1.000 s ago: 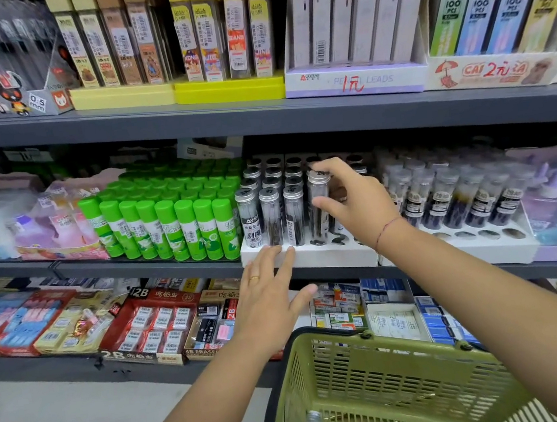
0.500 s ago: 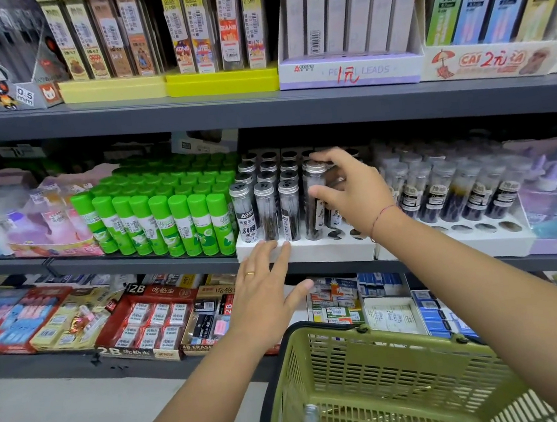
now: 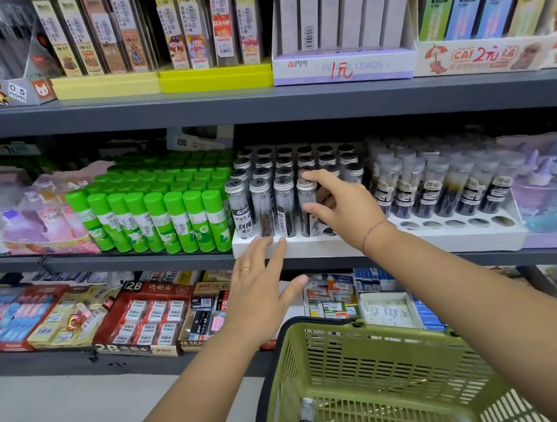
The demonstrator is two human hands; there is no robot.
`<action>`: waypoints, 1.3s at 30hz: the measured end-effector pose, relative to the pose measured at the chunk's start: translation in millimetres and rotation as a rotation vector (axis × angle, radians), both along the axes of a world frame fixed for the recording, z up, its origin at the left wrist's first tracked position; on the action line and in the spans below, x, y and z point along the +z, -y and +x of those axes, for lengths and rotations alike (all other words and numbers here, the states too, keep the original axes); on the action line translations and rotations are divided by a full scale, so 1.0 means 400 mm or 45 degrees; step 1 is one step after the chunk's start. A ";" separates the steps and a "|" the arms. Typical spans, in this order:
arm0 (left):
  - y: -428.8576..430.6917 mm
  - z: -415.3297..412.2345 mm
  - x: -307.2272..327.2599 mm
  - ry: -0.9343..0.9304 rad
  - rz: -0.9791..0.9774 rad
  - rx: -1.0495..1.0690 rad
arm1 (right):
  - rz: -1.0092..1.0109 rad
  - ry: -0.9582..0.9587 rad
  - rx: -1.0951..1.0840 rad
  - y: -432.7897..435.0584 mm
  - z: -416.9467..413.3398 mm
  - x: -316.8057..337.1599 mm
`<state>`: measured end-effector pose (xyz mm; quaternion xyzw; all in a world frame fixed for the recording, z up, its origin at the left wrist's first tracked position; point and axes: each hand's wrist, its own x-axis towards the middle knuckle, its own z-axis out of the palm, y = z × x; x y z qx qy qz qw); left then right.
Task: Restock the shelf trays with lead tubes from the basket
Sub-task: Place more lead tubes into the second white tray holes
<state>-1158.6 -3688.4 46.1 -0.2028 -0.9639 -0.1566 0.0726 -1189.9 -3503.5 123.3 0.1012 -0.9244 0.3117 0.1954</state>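
Olive-green basket [image 3: 371, 352] sits low in view with spare tubes [image 3: 306, 421] lying on its floor. Up on the middle shelf [image 3: 138, 260], the right hand [image 3: 346, 210] has its grip narrowed on a lead tube [image 3: 304, 194], index finger on the silver cap, thumb against the side; that tube stands upright in the front row of the white tray [image 3: 318, 246], fourth from the left, empty holes just beside it. Left hand [image 3: 261, 291] is flat, fingers straight, fingertips [image 3: 282, 242] touching the tray's front edge. Green glue sticks [image 3: 154, 220] stand just left of the tray
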 end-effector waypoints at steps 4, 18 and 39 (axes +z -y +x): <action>-0.005 0.019 0.001 0.002 0.020 -0.009 | -0.014 0.064 0.010 0.003 0.010 0.006; 0.041 0.298 -0.283 0.534 0.172 0.199 | -0.234 1.209 -0.611 -0.302 0.549 -0.634; 0.035 0.295 -0.310 0.371 0.191 0.237 | -0.197 1.846 -0.617 -0.251 0.532 -0.804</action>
